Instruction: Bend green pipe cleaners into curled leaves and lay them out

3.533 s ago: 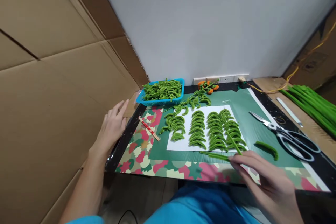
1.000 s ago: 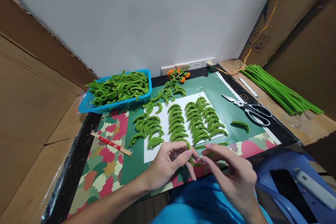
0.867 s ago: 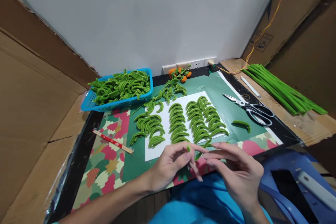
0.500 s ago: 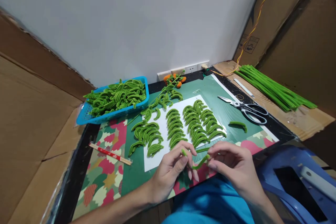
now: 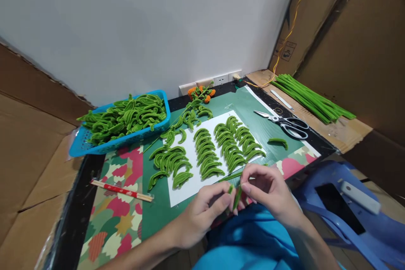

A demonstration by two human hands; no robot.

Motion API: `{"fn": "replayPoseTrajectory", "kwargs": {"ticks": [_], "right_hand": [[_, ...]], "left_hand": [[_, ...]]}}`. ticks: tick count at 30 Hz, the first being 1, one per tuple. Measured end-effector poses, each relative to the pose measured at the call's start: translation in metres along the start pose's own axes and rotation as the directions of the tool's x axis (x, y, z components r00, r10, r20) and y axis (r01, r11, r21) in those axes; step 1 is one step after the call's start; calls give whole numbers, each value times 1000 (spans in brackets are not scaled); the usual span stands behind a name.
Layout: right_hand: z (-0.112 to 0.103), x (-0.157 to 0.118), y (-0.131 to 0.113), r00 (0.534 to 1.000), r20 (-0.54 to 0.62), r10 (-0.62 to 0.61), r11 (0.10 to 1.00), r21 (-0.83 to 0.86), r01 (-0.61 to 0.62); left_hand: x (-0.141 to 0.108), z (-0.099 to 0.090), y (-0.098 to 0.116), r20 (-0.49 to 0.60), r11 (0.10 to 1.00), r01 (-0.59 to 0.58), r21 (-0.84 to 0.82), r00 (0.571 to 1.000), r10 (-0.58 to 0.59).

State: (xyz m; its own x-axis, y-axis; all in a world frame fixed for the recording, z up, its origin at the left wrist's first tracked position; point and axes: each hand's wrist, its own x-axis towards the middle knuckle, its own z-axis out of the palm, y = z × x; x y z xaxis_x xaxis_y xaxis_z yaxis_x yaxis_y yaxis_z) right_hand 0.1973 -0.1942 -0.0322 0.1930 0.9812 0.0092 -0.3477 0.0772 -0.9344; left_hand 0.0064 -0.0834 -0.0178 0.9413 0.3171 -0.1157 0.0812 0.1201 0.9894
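Note:
Between my hands is a short green pipe cleaner (image 5: 237,197), bent so its two ends stand close together. My left hand (image 5: 210,211) pinches one end between thumb and fingers. My right hand (image 5: 265,187) grips the other end with thumb and forefinger. Just behind them, a straight green pipe cleaner (image 5: 230,176) lies at the front of a white sheet (image 5: 185,194). Rows of curved green pipe-cleaner pieces (image 5: 207,154) are laid out on that sheet. One more bent piece (image 5: 278,141) rests to the right of it.
A blue basket (image 5: 139,138) full of green bent pieces stands at the left back. Orange pipe-cleaner flowers (image 5: 202,93) lie by the wall. Scissors (image 5: 284,123), a white pen (image 5: 281,99) and a bundle of green stems (image 5: 313,99) are at right. Wrapped chopsticks (image 5: 122,190) lie at left.
The pipe cleaner between my hands is folded more tightly, and my right hand has come nearer my left. The whole view has shifted a little to the right.

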Motion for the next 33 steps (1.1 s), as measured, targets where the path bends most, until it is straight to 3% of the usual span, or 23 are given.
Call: {"fn": "replayPoseTrajectory", "kwargs": {"ticks": [5, 15, 22, 33], "right_hand": [[2, 2, 7, 1000, -10, 23, 1000, 12, -23], [11, 4, 13, 996, -43, -76, 997, 3, 76], [14, 4, 18, 990, -134, -53, 998, -42, 48], [18, 3, 21, 968, -165, -189, 981, -83, 178]], "left_hand": [[5, -2, 0, -21, 1000, -16, -21, 1000, 16], [3, -6, -15, -82, 997, -47, -53, 996, 43], [3, -5, -15, -108, 995, -43, -87, 994, 34], [2, -7, -15, -94, 996, -44, -83, 995, 36]]}}
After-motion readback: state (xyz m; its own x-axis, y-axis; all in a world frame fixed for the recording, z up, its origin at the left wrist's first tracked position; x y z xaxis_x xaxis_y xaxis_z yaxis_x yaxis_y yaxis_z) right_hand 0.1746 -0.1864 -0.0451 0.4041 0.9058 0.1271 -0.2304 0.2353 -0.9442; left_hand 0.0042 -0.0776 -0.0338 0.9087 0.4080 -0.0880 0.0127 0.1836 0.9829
